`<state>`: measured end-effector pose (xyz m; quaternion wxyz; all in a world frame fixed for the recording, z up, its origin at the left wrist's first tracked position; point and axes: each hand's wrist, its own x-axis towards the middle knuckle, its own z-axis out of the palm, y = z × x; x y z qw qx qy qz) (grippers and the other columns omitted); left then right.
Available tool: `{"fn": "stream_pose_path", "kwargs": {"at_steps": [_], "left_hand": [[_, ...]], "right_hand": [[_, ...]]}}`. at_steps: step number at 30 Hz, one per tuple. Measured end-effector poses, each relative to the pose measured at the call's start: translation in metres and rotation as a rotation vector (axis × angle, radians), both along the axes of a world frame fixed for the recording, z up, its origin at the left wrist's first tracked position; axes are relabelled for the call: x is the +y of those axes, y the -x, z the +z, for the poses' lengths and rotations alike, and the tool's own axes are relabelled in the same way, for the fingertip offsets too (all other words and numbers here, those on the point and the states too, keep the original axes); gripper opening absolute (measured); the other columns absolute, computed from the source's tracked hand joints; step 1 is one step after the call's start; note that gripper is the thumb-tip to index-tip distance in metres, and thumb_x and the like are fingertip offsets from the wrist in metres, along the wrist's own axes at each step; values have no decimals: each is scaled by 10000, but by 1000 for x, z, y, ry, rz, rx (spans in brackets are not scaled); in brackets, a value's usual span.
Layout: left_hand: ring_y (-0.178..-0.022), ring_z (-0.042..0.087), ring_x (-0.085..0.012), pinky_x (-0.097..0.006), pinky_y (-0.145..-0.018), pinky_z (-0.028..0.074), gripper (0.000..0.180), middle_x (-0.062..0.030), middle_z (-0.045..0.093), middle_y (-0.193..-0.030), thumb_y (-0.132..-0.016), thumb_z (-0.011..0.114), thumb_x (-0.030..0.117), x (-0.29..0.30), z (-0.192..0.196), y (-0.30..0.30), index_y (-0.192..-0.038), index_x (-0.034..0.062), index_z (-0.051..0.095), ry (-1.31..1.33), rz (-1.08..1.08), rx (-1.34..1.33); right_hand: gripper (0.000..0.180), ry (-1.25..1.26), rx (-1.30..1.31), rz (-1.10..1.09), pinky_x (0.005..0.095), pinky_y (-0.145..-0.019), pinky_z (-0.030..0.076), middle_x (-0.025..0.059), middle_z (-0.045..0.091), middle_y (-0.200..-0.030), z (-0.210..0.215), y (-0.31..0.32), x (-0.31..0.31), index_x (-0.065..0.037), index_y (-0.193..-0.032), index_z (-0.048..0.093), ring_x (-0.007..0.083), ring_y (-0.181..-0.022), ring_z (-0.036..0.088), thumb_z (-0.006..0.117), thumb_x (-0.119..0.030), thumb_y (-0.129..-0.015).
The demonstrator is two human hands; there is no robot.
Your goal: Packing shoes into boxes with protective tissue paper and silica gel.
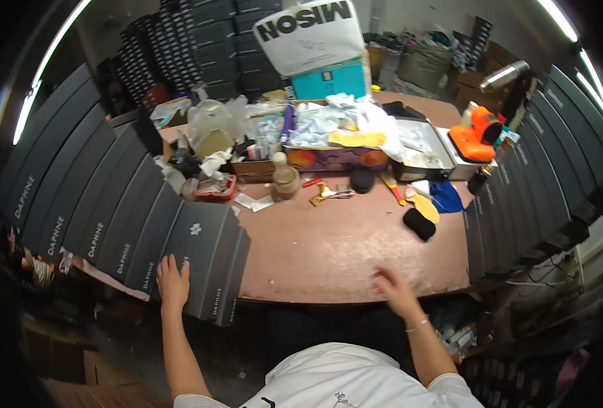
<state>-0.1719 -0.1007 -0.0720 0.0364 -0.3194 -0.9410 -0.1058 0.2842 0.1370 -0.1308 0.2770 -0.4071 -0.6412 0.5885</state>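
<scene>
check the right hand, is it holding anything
No, the right hand is open at the near edge of the brown table with nothing in it.

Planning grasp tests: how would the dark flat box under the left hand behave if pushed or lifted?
The dark flat box looks like rigid card, so probably stiff, not floppy. It juts past the table edge, so a push outward could tip it off. The left hand lies flat on the smooth-looking lid; it may slide easily and seems light for its size.
</scene>
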Motion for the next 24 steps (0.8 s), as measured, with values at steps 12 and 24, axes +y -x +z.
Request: {"fn": "stream_pose_path", "kwargs": {"at_steps": [12, 24], "left_hand": [[-1072, 584, -363, -416, -891, 468, 730, -227, 588, -1140, -765, 752, 429, 28, -47, -82, -1315, 25, 493, -642, -125, -575], [-1036, 569, -186, -320, -893, 461, 538, -108, 596, -1122, -866, 684, 352, 136, -103, -216, -1198, -40, 526, -866, 21, -1895]], "right_hand": [[836, 477, 361, 535, 372, -1082, 325, 177, 298, -1479, -2, 197, -41, -35, -1500, 118, 267, -1333, 341, 650, -264, -897], [476, 564, -49, 65, 237, -656, 504, 82, 624, -947, -7, 15, 35, 70, -1072, 583, 111, -801, 607, 624, -376, -911]]}}
